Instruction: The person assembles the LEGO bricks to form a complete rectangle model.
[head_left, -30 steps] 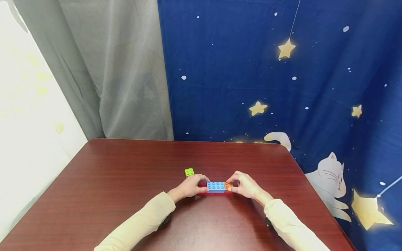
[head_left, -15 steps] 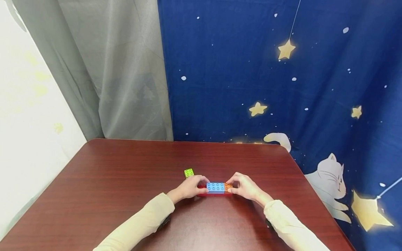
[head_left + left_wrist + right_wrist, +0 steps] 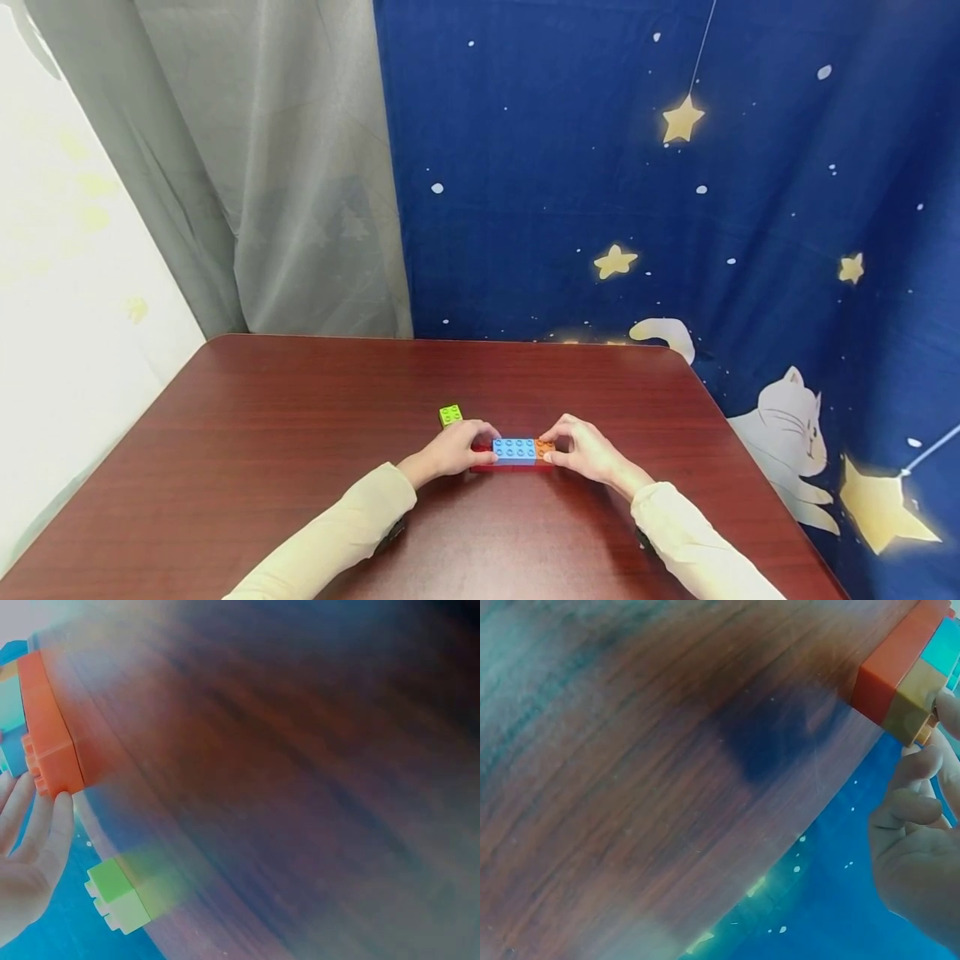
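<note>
A blue toy building brick [image 3: 514,450] and an orange brick [image 3: 545,448] sit side by side on a longer red base of brick [image 3: 513,467] on the table. My left hand [image 3: 453,447] holds the blue brick at its left end, thumb at the front and curved fingers behind. At the other end my right hand [image 3: 588,448] pinches the orange brick between thumb and fingers. In the right wrist view the orange brick [image 3: 915,701] lies flush on the red base [image 3: 889,671]. The red base's studs show at its left end in the left wrist view, close by the fingertips [image 3: 64,801].
A small green brick [image 3: 451,414] lies alone behind the left hand. The brown wooden table [image 3: 300,400] reaches back to a grey curtain [image 3: 322,208] and a blue starry curtain [image 3: 525,167].
</note>
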A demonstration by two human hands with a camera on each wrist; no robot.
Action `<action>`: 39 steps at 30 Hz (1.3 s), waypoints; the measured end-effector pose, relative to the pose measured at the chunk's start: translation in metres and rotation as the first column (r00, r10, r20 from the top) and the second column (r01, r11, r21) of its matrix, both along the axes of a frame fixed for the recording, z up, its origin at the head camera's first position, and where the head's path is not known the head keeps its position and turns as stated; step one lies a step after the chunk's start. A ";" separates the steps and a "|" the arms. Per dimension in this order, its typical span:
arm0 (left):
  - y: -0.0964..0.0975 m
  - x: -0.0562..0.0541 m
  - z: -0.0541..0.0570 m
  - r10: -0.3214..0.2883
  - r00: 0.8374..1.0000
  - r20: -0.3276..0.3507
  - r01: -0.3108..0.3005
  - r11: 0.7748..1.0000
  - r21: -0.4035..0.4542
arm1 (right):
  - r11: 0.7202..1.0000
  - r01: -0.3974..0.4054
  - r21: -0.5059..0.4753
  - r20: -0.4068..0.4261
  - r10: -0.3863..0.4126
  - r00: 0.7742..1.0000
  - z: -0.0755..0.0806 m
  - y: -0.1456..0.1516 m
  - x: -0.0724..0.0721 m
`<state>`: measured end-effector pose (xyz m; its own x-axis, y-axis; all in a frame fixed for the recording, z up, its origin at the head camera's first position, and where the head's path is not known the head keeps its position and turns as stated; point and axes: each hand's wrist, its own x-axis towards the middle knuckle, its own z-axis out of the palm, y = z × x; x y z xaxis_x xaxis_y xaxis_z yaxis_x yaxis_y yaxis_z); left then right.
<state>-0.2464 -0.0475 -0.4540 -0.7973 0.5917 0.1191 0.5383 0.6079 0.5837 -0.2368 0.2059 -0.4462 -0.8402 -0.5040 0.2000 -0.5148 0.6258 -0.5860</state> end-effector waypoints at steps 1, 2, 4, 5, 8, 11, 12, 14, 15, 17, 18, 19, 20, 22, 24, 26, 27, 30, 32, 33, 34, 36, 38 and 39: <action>0.000 0.000 0.000 0.000 1.000 0.001 0.000 1.000 0.000 | 1.000 -0.004 -0.005 0.000 0.004 1.000 -0.001 0.000 0.000; 0.000 0.000 -0.001 -0.002 1.000 0.002 0.002 1.000 0.002 | 1.000 -0.008 -0.007 -0.002 0.008 1.000 -0.001 0.000 0.000; 0.000 0.000 -0.001 0.000 1.000 0.007 0.000 1.000 0.004 | 1.000 -0.011 -0.012 -0.001 0.011 1.000 -0.002 0.000 0.000; 0.000 0.001 -0.002 0.004 1.000 0.012 -0.004 1.000 0.005 | 1.000 -0.011 -0.016 0.000 0.011 1.000 -0.002 0.000 0.000; 0.000 0.001 -0.003 0.014 1.000 0.025 -0.015 1.000 0.005 | 1.000 -0.010 -0.029 -0.006 0.010 1.000 -0.004 0.001 0.002; 0.000 0.002 -0.005 0.022 0.999 0.039 -0.022 1.000 0.005 | 0.999 -0.011 -0.045 -0.004 0.011 1.000 -0.007 0.002 0.003; 0.000 0.001 -0.006 0.021 0.999 0.043 -0.021 1.000 0.008 | 0.999 -0.013 -0.046 -0.002 0.013 1.000 -0.009 0.003 0.003; 0.001 0.001 -0.006 0.017 0.999 0.049 -0.018 1.000 0.017 | 0.999 -0.017 -0.050 -0.002 0.017 1.000 -0.011 0.006 0.002; 0.001 0.001 -0.006 0.016 0.999 0.052 -0.017 1.000 0.021 | 0.998 -0.024 -0.052 -0.007 0.024 1.000 -0.012 0.008 0.001; 0.001 0.000 -0.005 0.011 0.998 0.054 -0.012 1.000 0.029 | 0.998 -0.035 -0.058 -0.024 0.034 0.999 -0.013 0.012 -0.001; 0.002 0.000 -0.004 0.011 0.998 0.055 -0.013 0.999 0.030 | 0.997 -0.042 -0.063 -0.035 0.040 0.999 -0.014 0.014 -0.002; 0.002 0.000 -0.003 0.011 0.999 0.053 -0.013 0.999 0.029 | 0.997 -0.046 -0.068 -0.048 0.043 0.998 -0.014 0.016 -0.003; 0.002 0.000 -0.003 0.012 0.999 0.052 -0.014 0.999 0.030 | 0.996 -0.048 -0.072 -0.058 0.044 0.997 -0.014 0.018 -0.003; 0.002 -0.001 -0.002 0.014 0.999 0.049 -0.016 1.000 0.024 | 0.996 -0.053 -0.075 -0.076 0.048 0.996 -0.014 0.021 -0.004; 0.002 -0.001 -0.002 0.013 0.999 0.044 -0.014 1.000 0.021 | 0.996 -0.056 -0.076 -0.081 0.049 0.996 -0.014 0.023 -0.005; 0.002 -0.002 -0.003 0.005 0.999 0.033 -0.006 1.000 0.021 | 0.996 -0.055 -0.075 -0.075 0.049 0.996 -0.015 0.024 -0.005; 0.001 -0.003 -0.003 0.002 1.000 0.025 -0.002 1.000 0.019 | 0.996 -0.055 -0.076 -0.068 0.050 0.996 -0.014 0.024 -0.004; 0.001 -0.004 -0.004 -0.011 1.000 0.008 0.010 1.000 0.023 | 0.996 -0.043 -0.076 -0.043 0.040 0.998 -0.013 0.022 -0.004; 0.001 -0.004 -0.005 -0.015 1.000 0.002 0.015 0.999 0.032 | 0.997 -0.028 -0.072 -0.019 0.026 0.999 -0.013 0.021 -0.004; 0.000 -0.003 -0.005 -0.018 1.000 0.001 0.018 0.999 0.037 | 0.997 -0.022 -0.073 -0.004 0.021 1.000 -0.012 0.021 -0.003; 0.000 -0.003 -0.005 -0.023 1.000 -0.001 0.023 0.999 0.043 | 0.997 -0.018 -0.072 0.011 0.019 1.000 -0.012 0.020 -0.003; 0.000 -0.003 -0.005 -0.034 0.999 -0.011 0.034 0.998 0.059 | 0.997 -0.009 -0.073 0.040 0.012 0.999 -0.013 0.020 -0.003; -0.001 -0.003 -0.005 -0.046 0.998 -0.031 0.048 0.996 0.069 | 0.997 -0.006 -0.076 0.051 0.010 0.999 -0.014 0.021 -0.002; -0.001 -0.003 -0.005 -0.049 0.998 -0.036 0.051 0.996 0.072 | 0.997 -0.004 -0.078 0.055 0.009 0.998 -0.014 0.021 -0.001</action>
